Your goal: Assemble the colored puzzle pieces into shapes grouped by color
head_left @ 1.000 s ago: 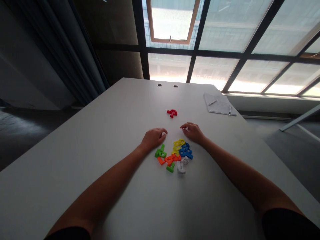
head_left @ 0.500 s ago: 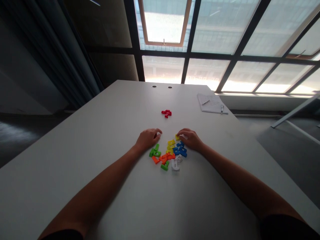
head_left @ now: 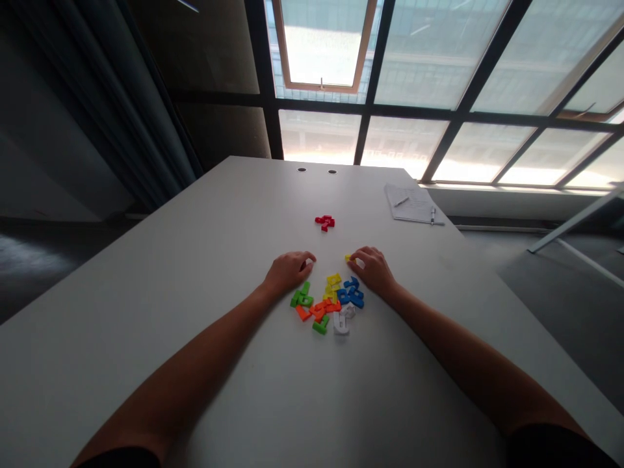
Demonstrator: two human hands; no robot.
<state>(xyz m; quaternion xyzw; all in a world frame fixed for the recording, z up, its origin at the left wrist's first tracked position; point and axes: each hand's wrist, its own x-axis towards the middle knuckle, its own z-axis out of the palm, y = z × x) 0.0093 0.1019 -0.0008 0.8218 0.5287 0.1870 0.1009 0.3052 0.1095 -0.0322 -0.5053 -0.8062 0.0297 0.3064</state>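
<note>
My right hand (head_left: 373,270) pinches a small yellow plastic piece (head_left: 348,258) at its fingertips, just beyond the heap. My left hand (head_left: 288,272) rests on the white table (head_left: 160,273) with its fingers curled, and nothing shows in them. Between and below my hands lies a loose heap of flat plastic pieces: green (head_left: 302,298), orange (head_left: 319,310), yellow (head_left: 332,287), blue (head_left: 351,293) and white (head_left: 341,322). Farther forward, several red pieces (head_left: 324,223) sit joined in a small cluster.
Papers (head_left: 413,203) with a pen (head_left: 432,215) lie near the table's far right corner. Two small round holes (head_left: 316,170) mark the far edge. Large windows (head_left: 404,84) stand behind the table, and a dark curtain (head_left: 121,97) hangs at left.
A yellow piece has left the heap under my right hand's fingers and moved forward. My left hand stays nearly still, and the view has shifted slightly.
</note>
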